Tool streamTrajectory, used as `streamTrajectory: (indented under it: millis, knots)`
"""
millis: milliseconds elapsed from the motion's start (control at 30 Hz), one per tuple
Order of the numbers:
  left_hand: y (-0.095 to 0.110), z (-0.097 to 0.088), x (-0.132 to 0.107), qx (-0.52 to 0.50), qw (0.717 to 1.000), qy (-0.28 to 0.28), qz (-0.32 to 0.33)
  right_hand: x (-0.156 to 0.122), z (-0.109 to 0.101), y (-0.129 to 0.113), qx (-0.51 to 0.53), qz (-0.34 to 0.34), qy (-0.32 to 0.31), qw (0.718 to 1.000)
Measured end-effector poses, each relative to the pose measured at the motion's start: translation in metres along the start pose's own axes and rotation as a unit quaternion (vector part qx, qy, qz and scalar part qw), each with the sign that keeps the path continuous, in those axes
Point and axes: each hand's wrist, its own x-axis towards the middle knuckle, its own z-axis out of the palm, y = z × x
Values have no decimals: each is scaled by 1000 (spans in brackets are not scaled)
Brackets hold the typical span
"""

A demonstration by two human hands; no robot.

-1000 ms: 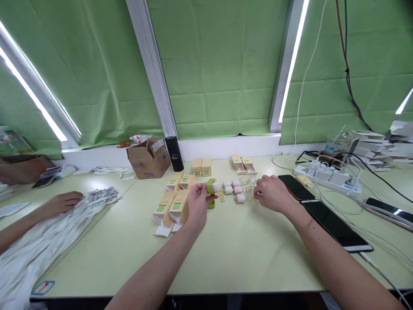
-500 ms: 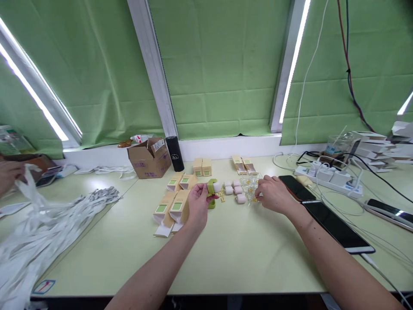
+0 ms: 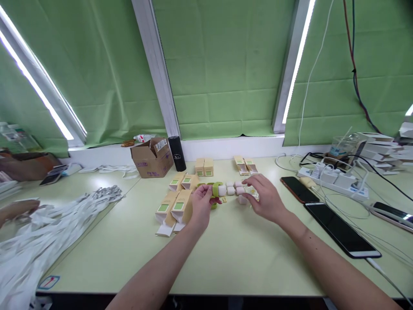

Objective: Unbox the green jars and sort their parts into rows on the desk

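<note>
By the left hand [image 3: 202, 201], a green band [image 3: 215, 190] is pinched, with a white block [image 3: 222, 190] at its edge. The right hand [image 3: 266, 199] is curled around clear packs [image 3: 253, 193]; whether one is gripped cannot be told. Pale blocks [image 3: 230, 190] are set between the hands. Boxes [image 3: 182, 203] are laid beside the left, phones [image 3: 342, 229] beside the right forearm.

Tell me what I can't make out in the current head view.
All in the head view:
Green band: partly hidden by the left hand.
Clear plastic pieces: partly covered by the right hand; whether it grips one is unclear.
Co-worker's hand: blurred, its arm cut off by the left edge.
Black bottle: lettering too small.
Cardboard box: inside hidden by its flaps.
</note>
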Motion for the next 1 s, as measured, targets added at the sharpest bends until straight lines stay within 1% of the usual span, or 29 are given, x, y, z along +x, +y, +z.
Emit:
streamTrajectory:
  millis: [67,167,267,400,500,567,600,633,667,700,767,800,833,867,900,933,1000]
  knots:
    - [0,1,-1,9,1000,-15,-7,-5,14,-16,72,-12,43,996]
    - [-1,3,-5,26,999,-32,-10,-12,34,-36,142,2,40,989]
    - [-1,5,-9,60,997,-50,-6,-17,46,-45,186,9,34,982]
    - [-1,9,-14,97,992,-84,0,-19,50,-44,207,-12,48,977]
    - [-2,8,-14,103,991,-84,17,-19,49,-42,219,7,58,974]
    - [-2,5,-14,128,987,-78,58,-18,48,-42,231,37,68,970]
    - [-2,4,-14,155,980,-79,93,-18,48,-42,239,53,73,967]
    - [-1,2,-14,193,968,-83,140,-18,48,-42,248,69,79,963]
    - [0,0,-15,239,947,-92,195,-18,49,-42,258,82,84,959]
    - [0,-1,-16,286,918,-104,254,-18,50,-41,268,92,89,955]
    - [0,-2,-19,369,850,-134,353,-17,51,-40,288,102,94,947]
    - [0,-2,-21,399,820,-147,384,-17,52,-39,296,103,94,945]
    - [-1,-1,-22,421,798,-156,402,-17,52,-39,302,104,93,943]
    - [-2,-1,-22,437,785,-160,409,-17,53,-38,306,105,91,942]
    - [-4,0,-22,447,779,-160,410,-17,52,-38,310,106,88,941]
    - [-5,0,-22,451,779,-157,407,-17,52,-38,313,105,83,940]
    - [-7,0,-20,441,788,-151,401,-17,49,-39,318,95,73,941]
